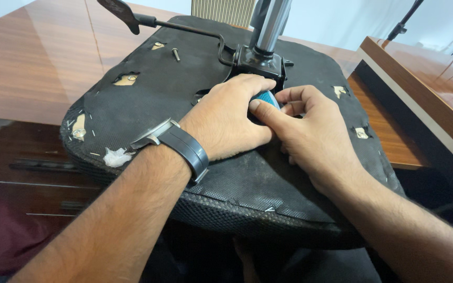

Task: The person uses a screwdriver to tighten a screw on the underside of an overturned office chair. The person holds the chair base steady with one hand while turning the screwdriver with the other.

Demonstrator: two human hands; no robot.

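An upturned office chair seat (148, 105), covered in black fabric with torn spots and staples, lies across a wooden table. Its black metal mechanism plate (258, 58) with a grey column (271, 23) and a bent lever (184, 26) rises from the middle. My left hand (226, 118), a dark watch (176, 144) on the wrist, rests on the seat just below the plate. My right hand (305, 123) meets it there. Both hands grip a small blue and black tool handle (266, 98); its tip is hidden under the fingers.
A loose bolt (176, 54) stands up from the seat's far left part. The glossy wooden table (32, 57) spreads to the left. A raised wooden shelf (425, 78) runs along the right. A ribbed panel (221, 10) stands at the back. Dark drawers (27, 167) sit lower left.
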